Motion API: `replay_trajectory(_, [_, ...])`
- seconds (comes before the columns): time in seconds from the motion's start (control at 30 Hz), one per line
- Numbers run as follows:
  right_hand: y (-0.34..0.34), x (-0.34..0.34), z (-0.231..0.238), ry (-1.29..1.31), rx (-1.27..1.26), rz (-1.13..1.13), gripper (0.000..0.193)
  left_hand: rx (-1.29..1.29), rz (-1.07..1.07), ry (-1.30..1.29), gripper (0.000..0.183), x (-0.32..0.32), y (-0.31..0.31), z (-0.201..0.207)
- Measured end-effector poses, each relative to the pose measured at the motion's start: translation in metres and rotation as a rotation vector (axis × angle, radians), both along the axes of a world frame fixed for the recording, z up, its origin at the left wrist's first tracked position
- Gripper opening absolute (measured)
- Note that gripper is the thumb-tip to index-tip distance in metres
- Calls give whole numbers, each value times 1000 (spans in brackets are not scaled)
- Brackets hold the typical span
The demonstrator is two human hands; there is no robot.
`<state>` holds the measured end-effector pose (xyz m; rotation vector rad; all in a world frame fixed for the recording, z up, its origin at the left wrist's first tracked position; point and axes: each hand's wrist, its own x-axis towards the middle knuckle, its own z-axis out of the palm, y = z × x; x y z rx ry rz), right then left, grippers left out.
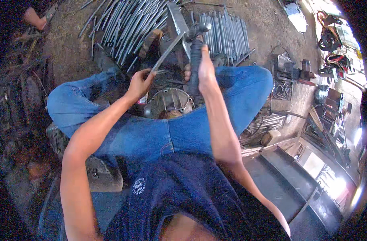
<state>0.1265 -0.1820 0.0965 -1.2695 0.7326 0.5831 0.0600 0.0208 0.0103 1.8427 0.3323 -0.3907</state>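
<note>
My left hand (141,84) is closed around the near end of a flat grey metal bar (167,52). The bar slants up and away to the right, its far end beside a steel block with a bright, narrow top (177,19). In my right hand (206,74) is a hammer, its thick handle (195,60) wrapped in black. The hammer head (200,28) is at the bar's far end, close to the block; whether they touch I cannot tell. Below, between my knees, lies a ribbed, rounded metal casing (171,100).
Many loose metal rods (127,28) lie on the ground at the far left, with a neater row (227,34) at the far right. A machine (286,66) stands to the right, near motorcycles (330,42). Another person's hand (34,18) shows at the upper left.
</note>
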Motion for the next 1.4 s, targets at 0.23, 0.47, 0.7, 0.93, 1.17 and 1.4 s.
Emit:
replay_trajectory(0.23, [-14, -35, -4, -16, -132, 25, 57, -48, 39, -17, 39, -13, -9, 15])
replay_trajectory(0.47, [-18, 7, 45, -168, -130, 65, 61, -175, -47, 139, 33, -10, -6, 8])
replay_trajectory(0.7, [-4, 55, 165, -905, -165, -84, 58, 36, -22, 63, 32, -7, -8, 18])
replay_trajectory(0.93, [-7, 43, -73, -240, -324, 55, 60, 6, -39, 55, 36, -9, -1, -3])
replay_trajectory(1.17, [-12, -13, 18, -32, -88, -19, 58, -97, -20, 158, 45, -11, -1, 1])
replay_trajectory(1.4, [-14, -3, 24, -29, -26, 44, 61, -236, -39, 238, 41, -12, -3, -3])
